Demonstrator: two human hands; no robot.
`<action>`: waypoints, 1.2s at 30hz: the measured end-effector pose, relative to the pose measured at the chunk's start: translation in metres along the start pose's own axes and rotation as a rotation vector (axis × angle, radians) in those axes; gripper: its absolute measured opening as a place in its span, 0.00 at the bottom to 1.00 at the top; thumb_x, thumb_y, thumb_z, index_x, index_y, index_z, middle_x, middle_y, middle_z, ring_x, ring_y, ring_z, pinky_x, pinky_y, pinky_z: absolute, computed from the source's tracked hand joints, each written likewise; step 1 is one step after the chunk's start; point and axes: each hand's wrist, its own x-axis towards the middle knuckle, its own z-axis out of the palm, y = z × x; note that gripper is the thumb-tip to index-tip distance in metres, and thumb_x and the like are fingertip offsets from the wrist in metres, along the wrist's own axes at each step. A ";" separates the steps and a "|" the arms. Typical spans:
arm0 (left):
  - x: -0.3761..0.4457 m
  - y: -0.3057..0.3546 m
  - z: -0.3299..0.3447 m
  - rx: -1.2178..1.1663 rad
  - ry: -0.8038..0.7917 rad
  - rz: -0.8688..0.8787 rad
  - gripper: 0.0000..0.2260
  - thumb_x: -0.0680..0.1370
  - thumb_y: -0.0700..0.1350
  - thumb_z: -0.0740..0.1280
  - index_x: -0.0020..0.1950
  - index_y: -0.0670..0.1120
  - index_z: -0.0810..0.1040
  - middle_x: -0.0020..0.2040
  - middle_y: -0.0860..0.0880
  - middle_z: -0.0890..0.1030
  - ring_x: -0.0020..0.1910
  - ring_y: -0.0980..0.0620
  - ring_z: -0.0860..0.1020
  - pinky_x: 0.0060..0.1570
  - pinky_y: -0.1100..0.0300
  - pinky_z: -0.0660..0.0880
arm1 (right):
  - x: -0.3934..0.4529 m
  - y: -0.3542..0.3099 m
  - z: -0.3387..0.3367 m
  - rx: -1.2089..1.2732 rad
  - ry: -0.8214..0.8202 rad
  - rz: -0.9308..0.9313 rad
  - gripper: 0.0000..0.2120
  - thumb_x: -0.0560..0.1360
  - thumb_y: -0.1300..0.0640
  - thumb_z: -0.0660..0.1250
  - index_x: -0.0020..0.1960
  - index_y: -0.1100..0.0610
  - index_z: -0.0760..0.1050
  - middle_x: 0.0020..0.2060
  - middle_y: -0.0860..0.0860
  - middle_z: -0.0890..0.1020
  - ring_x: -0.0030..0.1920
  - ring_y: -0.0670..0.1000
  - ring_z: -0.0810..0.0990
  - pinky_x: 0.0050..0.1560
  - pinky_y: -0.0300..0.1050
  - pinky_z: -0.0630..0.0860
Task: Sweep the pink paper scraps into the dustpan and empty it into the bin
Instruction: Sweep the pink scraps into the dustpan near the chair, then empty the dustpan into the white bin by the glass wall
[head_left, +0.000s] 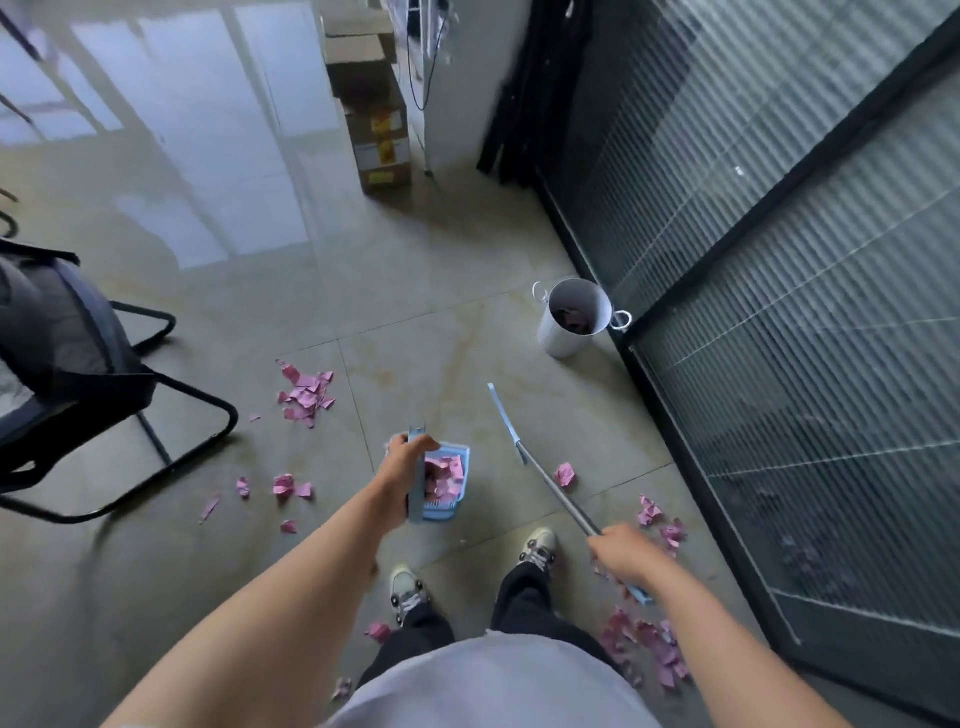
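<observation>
Head view: yellow-labelled cardboard boxes (375, 111), writing perhaps too blurred.

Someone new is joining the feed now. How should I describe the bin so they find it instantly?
Start at the dark glass partition with horizontal blinds along the right side. At its base, on the tiled floor, stands the bin: a small white cylindrical bucket with looped handles at its rim. It is the only open container standing on the floor, beyond the blue dustpan and set apart from the pink scraps.

Both arms extended down-forward; left hand (402, 470) fingers curled in grip; right hand (623, 552) fisted.
</observation>
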 end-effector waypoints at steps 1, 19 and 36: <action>0.000 0.006 0.009 -0.016 0.017 0.016 0.07 0.77 0.40 0.59 0.51 0.45 0.61 0.29 0.43 0.68 0.19 0.51 0.66 0.21 0.67 0.64 | 0.004 0.005 -0.005 0.018 -0.004 0.007 0.15 0.75 0.55 0.57 0.53 0.64 0.76 0.34 0.57 0.79 0.25 0.52 0.74 0.26 0.38 0.68; 0.001 0.103 0.219 0.086 0.175 0.360 0.12 0.81 0.55 0.58 0.46 0.47 0.67 0.25 0.48 0.64 0.16 0.56 0.59 0.20 0.69 0.57 | 0.067 0.056 -0.134 0.493 -0.066 -0.005 0.24 0.76 0.61 0.56 0.73 0.59 0.64 0.32 0.54 0.71 0.25 0.49 0.67 0.22 0.34 0.65; 0.034 0.160 0.299 0.872 -0.001 0.592 0.18 0.77 0.62 0.60 0.59 0.50 0.69 0.45 0.44 0.77 0.40 0.41 0.77 0.35 0.54 0.74 | 0.061 0.052 -0.159 0.743 -0.037 0.075 0.07 0.74 0.64 0.56 0.37 0.59 0.67 0.26 0.54 0.66 0.21 0.48 0.62 0.26 0.34 0.58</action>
